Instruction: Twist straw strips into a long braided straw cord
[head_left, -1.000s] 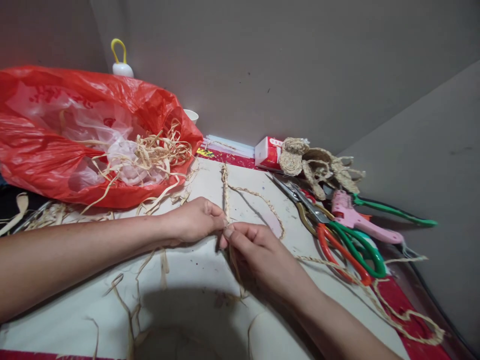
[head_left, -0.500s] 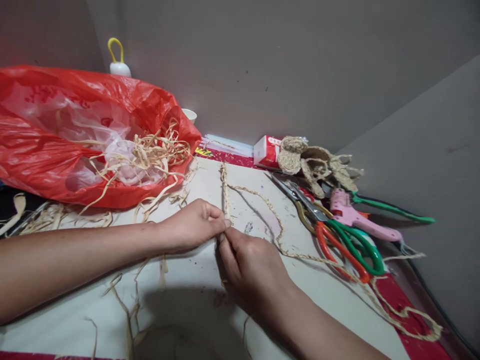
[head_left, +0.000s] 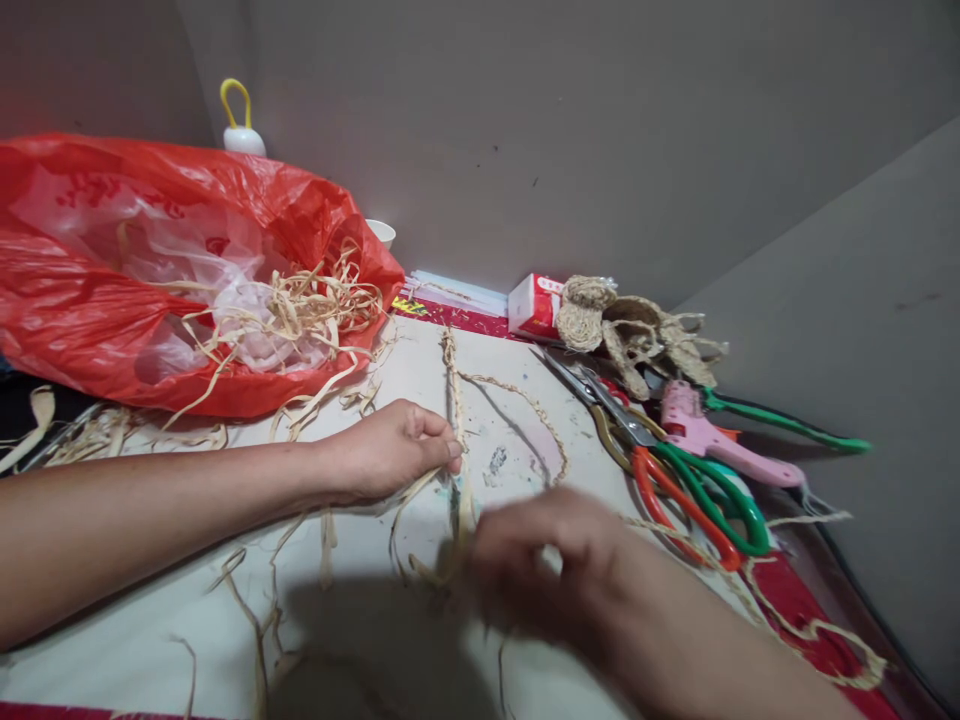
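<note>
My left hand (head_left: 401,450) pinches a thin straw-coloured braid (head_left: 453,385) near its lower part, with thumb and finger closed on it. Loose flat strands (head_left: 466,500) hang from below that pinch toward me. To the right of these strands, my right hand (head_left: 555,565) is smeared by motion; its fingers are curled, but whether a strand is in them I cannot make out. A longer braided cord (head_left: 536,405) curves off to the right, passes behind my right hand and runs under the scissors.
A red plastic bag (head_left: 90,330) with pale fibre strands (head_left: 322,300) lies at left. On the right are scissors with orange and green handles (head_left: 705,490), a pink glue gun (head_left: 694,425), green-handled pliers (head_left: 795,425), woven pieces (head_left: 637,325) and a red-and-white box (head_left: 534,305).
My right hand has let go of the braid beside my left fingers and moved right and toward me. The loose strands now show. My left hand keeps its pinch in place.
</note>
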